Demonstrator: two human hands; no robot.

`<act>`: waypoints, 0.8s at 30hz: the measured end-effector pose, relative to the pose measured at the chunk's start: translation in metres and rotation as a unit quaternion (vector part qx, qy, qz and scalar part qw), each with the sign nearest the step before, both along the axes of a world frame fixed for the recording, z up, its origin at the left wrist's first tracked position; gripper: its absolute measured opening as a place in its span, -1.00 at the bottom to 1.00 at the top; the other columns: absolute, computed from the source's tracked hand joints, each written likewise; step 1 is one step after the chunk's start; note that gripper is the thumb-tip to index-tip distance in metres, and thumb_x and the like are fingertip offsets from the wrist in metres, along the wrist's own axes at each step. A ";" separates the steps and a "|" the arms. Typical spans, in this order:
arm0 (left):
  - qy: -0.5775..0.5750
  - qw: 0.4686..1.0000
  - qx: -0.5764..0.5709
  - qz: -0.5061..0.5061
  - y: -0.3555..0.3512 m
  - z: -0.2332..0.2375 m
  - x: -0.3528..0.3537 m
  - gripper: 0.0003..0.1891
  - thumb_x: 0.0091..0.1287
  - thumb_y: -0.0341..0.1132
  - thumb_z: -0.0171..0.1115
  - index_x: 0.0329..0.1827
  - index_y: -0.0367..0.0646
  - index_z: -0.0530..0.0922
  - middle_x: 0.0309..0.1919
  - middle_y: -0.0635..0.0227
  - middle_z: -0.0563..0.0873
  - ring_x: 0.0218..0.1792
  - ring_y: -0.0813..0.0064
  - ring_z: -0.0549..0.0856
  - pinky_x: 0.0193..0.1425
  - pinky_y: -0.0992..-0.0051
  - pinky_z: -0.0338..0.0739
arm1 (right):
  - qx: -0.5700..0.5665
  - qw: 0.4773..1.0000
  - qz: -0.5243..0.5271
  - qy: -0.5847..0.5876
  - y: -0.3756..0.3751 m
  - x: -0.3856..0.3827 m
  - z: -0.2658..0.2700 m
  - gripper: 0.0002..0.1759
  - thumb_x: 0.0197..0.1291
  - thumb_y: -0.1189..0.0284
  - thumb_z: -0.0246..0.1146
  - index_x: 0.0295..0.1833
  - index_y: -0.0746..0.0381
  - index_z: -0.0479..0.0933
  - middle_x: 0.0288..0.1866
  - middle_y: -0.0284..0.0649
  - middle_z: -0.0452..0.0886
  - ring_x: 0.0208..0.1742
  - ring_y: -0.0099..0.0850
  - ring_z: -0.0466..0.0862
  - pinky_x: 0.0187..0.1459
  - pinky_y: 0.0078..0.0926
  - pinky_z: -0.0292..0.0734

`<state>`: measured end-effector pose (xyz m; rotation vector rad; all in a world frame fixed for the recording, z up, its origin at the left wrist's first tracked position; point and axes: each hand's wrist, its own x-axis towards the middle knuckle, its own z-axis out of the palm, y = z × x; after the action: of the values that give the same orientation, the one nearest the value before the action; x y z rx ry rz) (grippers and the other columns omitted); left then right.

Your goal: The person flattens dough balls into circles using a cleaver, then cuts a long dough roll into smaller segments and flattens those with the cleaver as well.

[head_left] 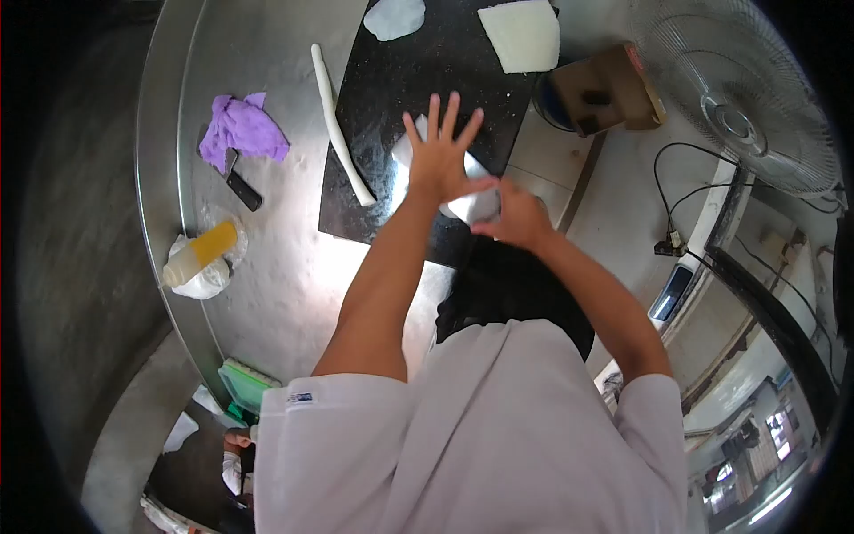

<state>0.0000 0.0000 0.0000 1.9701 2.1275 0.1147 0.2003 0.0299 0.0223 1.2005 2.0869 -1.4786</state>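
Observation:
My left hand (436,165) lies with fingers spread over a pale, shiny flat piece (476,209) that looks like dough, on a black board (365,116). Much of the piece is hidden under that hand. At its near right end, my right hand (522,215) has thumb and fingers closed around the edge. Left of my hands, a long white dough rope (329,111) lies along the board's left edge. Farther back on the board are a rounded white dough piece (394,18) and a squarish cream-coloured slab (523,36).
On the steel table (267,267) at left are a purple cloth (242,129), a black-handled knife (243,190) and a bottle of yellow liquid (203,252) on plastic. A cardboard box (614,89), a fan (734,120) and cables stand at right. Another person's arm (233,467) shows lower left.

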 end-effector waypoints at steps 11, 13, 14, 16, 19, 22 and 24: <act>0.030 0.997 0.059 -0.030 0.053 0.003 -0.017 0.24 -0.07 0.55 0.37 0.73 0.35 0.11 0.72 0.29 0.09 0.69 -0.01 0.06 0.49 -0.60 -0.13 | 0.192 0.980 0.008 0.057 0.018 -0.010 -0.013 0.05 -0.19 -0.08 0.68 0.28 0.36 0.41 -0.21 0.18 0.74 -0.10 0.15 0.77 -0.08 -0.02 0.67; 0.018 0.997 0.044 -0.064 0.033 0.003 -0.017 0.22 -0.05 0.54 0.37 0.72 0.32 0.14 0.74 0.14 0.00 0.71 -0.11 -0.04 0.50 -0.60 -0.18 | 0.144 0.985 -0.019 0.097 0.007 -0.012 -0.010 -0.04 -0.16 0.05 0.68 0.20 0.42 0.37 -0.15 0.27 0.71 -0.09 0.25 0.74 -0.04 0.06 0.66; -0.015 0.997 0.042 -0.070 0.011 -0.005 -0.009 0.22 -0.06 0.54 0.36 0.72 0.32 0.15 0.74 0.13 -0.01 0.71 -0.15 -0.08 0.49 -0.61 -0.21 | 0.159 0.982 -0.022 0.098 -0.013 -0.005 -0.004 -0.02 -0.15 0.03 0.68 0.21 0.42 0.38 -0.14 0.27 0.71 -0.09 0.25 0.74 -0.03 0.06 0.67; -0.071 0.994 0.026 -0.082 -0.016 -0.007 0.007 0.23 -0.11 0.57 0.35 0.70 0.32 0.20 0.74 0.11 0.00 0.71 -0.22 -0.13 0.45 -0.67 -0.25 | 0.173 0.976 -0.040 0.125 -0.049 0.015 -0.025 -0.02 -0.15 -0.01 0.67 0.23 0.37 0.39 -0.13 0.26 0.72 -0.07 0.24 0.74 -0.01 0.07 0.66; -0.029 0.993 0.020 -0.112 0.005 -0.005 0.010 0.24 -0.13 0.58 0.35 0.70 0.32 0.22 0.72 0.19 0.09 0.70 -0.15 -0.03 0.43 -0.68 -0.21 | 0.132 0.988 -0.039 0.066 -0.024 0.016 -0.019 -0.02 -0.14 -0.05 0.66 0.23 0.32 0.38 -0.12 0.26 0.71 -0.03 0.24 0.73 0.02 0.09 0.65; -0.020 0.995 0.063 -0.076 0.029 -0.007 0.003 0.20 -0.08 0.55 0.34 0.69 0.32 0.22 0.72 0.24 0.11 0.70 -0.07 0.04 0.43 -0.67 -0.17 | 0.118 0.992 0.017 0.038 0.010 0.012 -0.022 0.00 -0.12 -0.12 0.63 0.22 0.32 0.35 -0.13 0.27 0.69 -0.02 0.25 0.72 -0.01 0.10 0.65; -0.007 0.993 0.095 -0.067 0.054 -0.007 -0.013 0.14 -0.01 0.50 0.36 0.70 0.32 0.21 0.71 0.24 0.13 0.69 -0.01 0.07 0.44 -0.66 -0.17 | 0.207 0.970 0.000 0.128 0.031 -0.001 -0.030 0.00 -0.10 -0.14 0.62 0.22 0.36 0.36 -0.14 0.29 0.70 -0.06 0.27 0.72 -0.05 0.12 0.65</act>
<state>-0.0135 0.0539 -0.0069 2.2045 2.0352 0.3167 0.1993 0.0612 -0.0079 1.1945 2.6683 -1.2924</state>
